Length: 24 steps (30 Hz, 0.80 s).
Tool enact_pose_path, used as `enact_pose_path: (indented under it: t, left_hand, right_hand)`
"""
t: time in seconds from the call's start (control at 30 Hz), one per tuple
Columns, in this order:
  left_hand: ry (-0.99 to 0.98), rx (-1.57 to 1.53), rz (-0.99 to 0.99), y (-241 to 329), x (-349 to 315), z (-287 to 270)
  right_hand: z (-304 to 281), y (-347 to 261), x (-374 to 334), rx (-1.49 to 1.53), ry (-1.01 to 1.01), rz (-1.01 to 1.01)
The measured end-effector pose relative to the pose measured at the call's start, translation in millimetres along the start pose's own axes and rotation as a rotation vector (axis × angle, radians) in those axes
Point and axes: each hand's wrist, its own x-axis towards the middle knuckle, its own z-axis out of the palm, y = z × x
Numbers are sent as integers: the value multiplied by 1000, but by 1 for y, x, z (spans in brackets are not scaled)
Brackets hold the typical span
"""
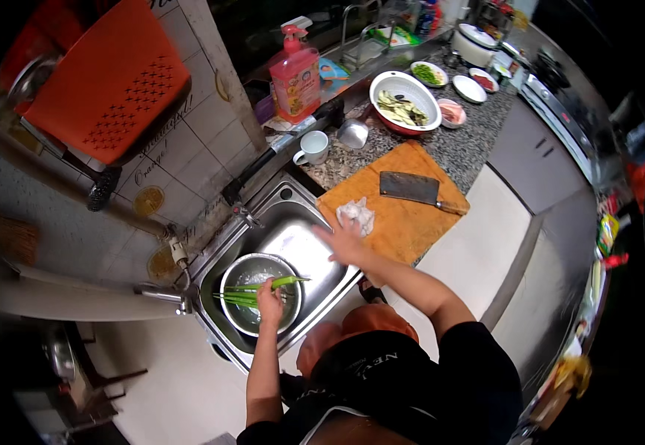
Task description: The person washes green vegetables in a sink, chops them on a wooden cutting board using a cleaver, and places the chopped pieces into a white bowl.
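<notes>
I see my left hand [269, 300] closed around a bunch of green scallions [259, 289], holding them over the steel bowl [241, 315] that sits in the sink [304, 248]; the stalks cross the bowl's rim on both sides of the hand. The sink's free basin lies just to the right of that hand, with bare steel between the bowl and the front edge. My right hand [346, 242] is open, fingers spread, at the near-left edge of the orange cutting board [404, 222] on the desk [471, 141]. Just beyond its fingertips lies a pale lump of food [357, 213]; farther right, a cleaver [411, 188] rests flat, well apart. Far beyond the hand stands a pink pump bottle [295, 78] with a light label.
</notes>
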Motion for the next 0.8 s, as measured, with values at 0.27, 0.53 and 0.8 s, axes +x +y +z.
enact_pose_path:
  t: [0.27, 0.53, 0.8]
  left_hand:
    - [433, 20, -134, 37, -28, 22]
    - [421, 137, -187, 46, -35, 3]
    - [331, 89, -40, 117, 13, 14]
  right_hand:
    - [-36, 95, 37, 178, 7, -138]
    - [-24, 6, 64, 647, -74, -459]
    - [-24, 136, 7, 586, 334, -361]
